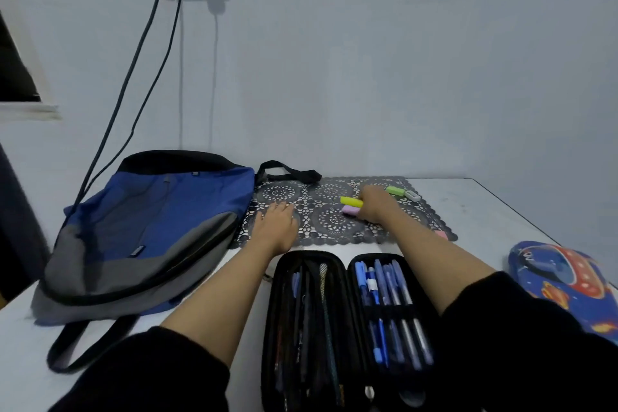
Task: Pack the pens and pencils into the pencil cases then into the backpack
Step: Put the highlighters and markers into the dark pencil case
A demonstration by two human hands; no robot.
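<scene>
Gathering strays: right hand (376, 206) curls round the yellow highlighter (350, 201), left hand (276, 224) lies flat beside it; next, into the black pencil case (346, 264).

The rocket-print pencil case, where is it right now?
In the head view, the rocket-print pencil case lies at the right edge of the table, right of the open black pencil case and nearer than the lace mat.

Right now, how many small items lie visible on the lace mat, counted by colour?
Yellow item: 1
Lilac item: 1
Green item: 1
White item: 1
Pink item: 1
Total: 5
</scene>
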